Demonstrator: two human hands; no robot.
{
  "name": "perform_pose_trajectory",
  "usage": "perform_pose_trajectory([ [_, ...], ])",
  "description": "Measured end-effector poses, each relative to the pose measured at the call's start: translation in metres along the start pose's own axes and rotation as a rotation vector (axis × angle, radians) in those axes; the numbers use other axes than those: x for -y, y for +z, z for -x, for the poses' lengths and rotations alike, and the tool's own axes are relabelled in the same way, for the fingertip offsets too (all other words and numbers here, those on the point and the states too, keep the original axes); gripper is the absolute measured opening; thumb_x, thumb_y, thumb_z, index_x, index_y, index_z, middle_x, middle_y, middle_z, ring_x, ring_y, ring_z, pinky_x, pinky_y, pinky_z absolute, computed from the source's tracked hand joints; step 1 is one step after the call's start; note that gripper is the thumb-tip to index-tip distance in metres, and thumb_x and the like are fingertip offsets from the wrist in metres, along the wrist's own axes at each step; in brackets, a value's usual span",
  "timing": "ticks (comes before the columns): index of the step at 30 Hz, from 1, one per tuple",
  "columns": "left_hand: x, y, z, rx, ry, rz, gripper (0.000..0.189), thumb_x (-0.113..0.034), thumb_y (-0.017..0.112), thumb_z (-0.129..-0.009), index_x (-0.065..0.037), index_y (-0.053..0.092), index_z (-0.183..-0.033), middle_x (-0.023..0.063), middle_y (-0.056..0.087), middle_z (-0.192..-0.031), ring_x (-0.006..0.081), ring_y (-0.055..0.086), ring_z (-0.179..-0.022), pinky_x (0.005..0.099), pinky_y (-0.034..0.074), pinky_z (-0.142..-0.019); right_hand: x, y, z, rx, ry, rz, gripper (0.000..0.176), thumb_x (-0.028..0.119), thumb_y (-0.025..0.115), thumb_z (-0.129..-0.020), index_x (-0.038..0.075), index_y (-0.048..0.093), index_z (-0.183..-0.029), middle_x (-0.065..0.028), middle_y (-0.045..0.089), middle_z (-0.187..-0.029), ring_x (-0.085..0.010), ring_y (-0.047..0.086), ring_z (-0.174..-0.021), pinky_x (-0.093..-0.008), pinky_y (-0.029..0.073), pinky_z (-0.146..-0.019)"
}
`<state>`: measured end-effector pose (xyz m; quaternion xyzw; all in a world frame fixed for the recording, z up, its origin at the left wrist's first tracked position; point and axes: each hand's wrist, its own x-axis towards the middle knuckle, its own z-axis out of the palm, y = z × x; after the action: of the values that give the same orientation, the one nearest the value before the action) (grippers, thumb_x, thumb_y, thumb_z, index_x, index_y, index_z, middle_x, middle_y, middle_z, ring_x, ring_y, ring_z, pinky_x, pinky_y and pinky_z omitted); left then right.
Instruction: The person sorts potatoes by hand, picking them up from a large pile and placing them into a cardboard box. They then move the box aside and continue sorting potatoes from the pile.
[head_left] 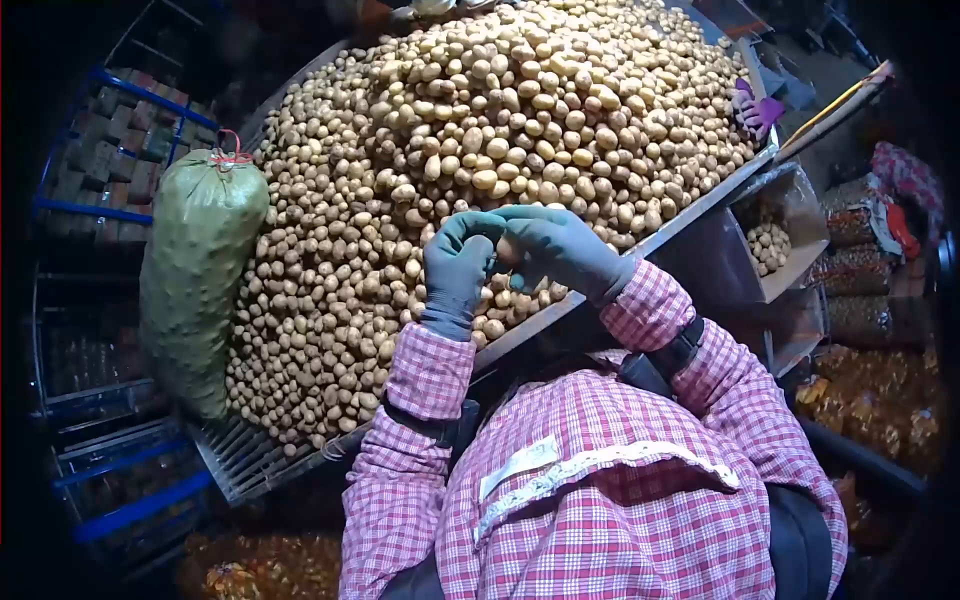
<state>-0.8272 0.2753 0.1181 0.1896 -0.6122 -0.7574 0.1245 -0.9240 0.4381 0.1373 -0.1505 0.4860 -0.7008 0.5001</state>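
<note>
Both hands wear grey-green gloves and meet above the near edge of a big heap of potatoes (540, 110). My left hand (460, 262) has its fingers curled, and what lies inside them, if anything, cannot be made out. Its fingertips are close to those of my right hand (565, 250), which is bent around a brownish potato (509, 250) between the two hands. The potato is partly hidden by the gloves.
A full green sack (200, 280) tied with red string stands at the left. The metal table rim (680, 222) runs in front of me. At the right are a bin (806, 240) with small potatoes, a wooden stick (835, 110) and a purple glove (750, 112).
</note>
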Motion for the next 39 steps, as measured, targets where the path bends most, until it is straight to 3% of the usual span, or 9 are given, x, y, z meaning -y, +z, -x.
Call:
perform_pose_trajectory([
  [8,0.008,0.015,0.046,-0.016,-0.147,0.091,0.024,-0.002,0.058,-0.093,0.000,0.070,-0.114,0.0036,0.071,-0.097,0.0056,0.061,-0.072,0.0198,0.052,-0.064,-0.022,-0.020,0.029,0.013,0.083,-0.123,0.046,0.037,0.051,-0.108,0.000,0.060,-0.135,-0.0078,0.070,-0.096,-0.0166,0.067,-0.066,-0.0279,0.055,-0.059],
  [14,0.014,0.039,0.071,0.274,-0.329,-0.134,0.037,-0.013,0.066,-0.095,0.001,0.065,-0.129,0.0068,0.073,-0.104,0.0069,0.061,-0.068,0.0214,0.050,-0.061,-0.049,-0.071,0.041,-0.109,0.010,-0.154,0.031,0.022,0.066,-0.098,-0.001,0.065,-0.119,-0.0083,0.071,-0.095,-0.0155,0.067,-0.077,-0.0266,0.052,-0.063],
  [18,0.018,0.045,0.056,0.174,-0.271,-0.116,0.037,-0.016,0.064,-0.098,0.000,0.064,-0.132,0.0057,0.072,-0.112,0.0051,0.061,-0.070,0.0212,0.051,-0.063,-0.048,-0.084,0.050,-0.205,0.066,-0.148,0.019,0.014,0.062,-0.094,0.001,0.072,-0.104,-0.0042,0.068,-0.089,-0.0128,0.063,-0.073,-0.0268,0.052,-0.062],
  [22,0.020,0.043,0.033,0.098,-0.204,-0.167,0.037,-0.016,0.063,-0.100,0.000,0.062,-0.134,0.0062,0.071,-0.115,0.0068,0.064,-0.081,0.0212,0.054,-0.072,-0.057,-0.118,0.046,-0.251,-0.437,0.592,0.017,0.016,0.062,-0.092,0.004,0.074,-0.097,-0.0012,0.065,-0.086,-0.0118,0.063,-0.070,-0.0282,0.052,-0.057],
  [23,0.023,0.040,0.027,0.112,-0.190,-0.212,0.037,-0.016,0.063,-0.100,0.001,0.063,-0.133,0.0073,0.071,-0.117,0.0083,0.065,-0.085,0.0221,0.055,-0.076,-0.041,-0.121,0.051,-0.298,-0.058,0.060,0.017,0.021,0.066,-0.093,0.005,0.072,-0.094,-0.0031,0.065,-0.083,-0.0128,0.063,-0.065,-0.0284,0.052,-0.052],
  [26,0.025,0.044,0.011,0.094,-0.140,-0.259,0.038,-0.009,0.061,-0.100,0.003,0.061,-0.136,0.0081,0.069,-0.123,0.0131,0.064,-0.108,0.0263,0.053,-0.094,-0.017,-0.160,0.027,-0.561,-0.075,0.034,0.028,0.035,0.074,-0.095,0.007,0.070,-0.090,-0.0028,0.065,-0.078,-0.0101,0.058,-0.060,-0.0271,0.050,-0.049],
  [30,0.013,0.063,-0.023,0.030,-0.031,-0.423,0.039,-0.011,0.063,-0.100,0.003,0.061,-0.136,0.0114,0.066,-0.130,0.0166,0.063,-0.116,0.0292,0.050,-0.101,0.059,-0.205,-0.006,-0.610,-0.285,0.111,0.012,0.017,0.069,-0.095,0.006,0.073,-0.096,-0.0010,0.068,-0.087,-0.0088,0.062,-0.073,-0.0248,0.054,-0.068],
  [33,0.016,0.068,-0.066,-0.031,0.132,-0.610,0.041,-0.011,0.064,-0.097,0.000,0.062,-0.136,0.0134,0.062,-0.135,0.0239,0.059,-0.125,0.0355,0.046,-0.108,0.080,-0.272,-0.074,-0.545,-0.557,0.566,0.029,0.006,0.059,-0.090,0.005,0.073,-0.116,-0.0086,0.075,-0.106,-0.0202,0.069,-0.100,-0.0315,0.053,-0.094],
  [39,-0.001,0.087,-0.173,-0.169,0.405,-1.272,0.059,-0.018,0.066,-0.093,-0.006,0.050,-0.149,0.0194,0.042,-0.157,0.0392,0.030,-0.150,0.0492,0.025,-0.123,0.124,-0.298,-0.143,-0.347,-0.606,1.417,0.050,0.034,0.067,-0.087,0.018,0.063,-0.134,-0.0084,0.062,-0.135,-0.0274,0.055,-0.128,-0.0432,0.042,-0.109],
])
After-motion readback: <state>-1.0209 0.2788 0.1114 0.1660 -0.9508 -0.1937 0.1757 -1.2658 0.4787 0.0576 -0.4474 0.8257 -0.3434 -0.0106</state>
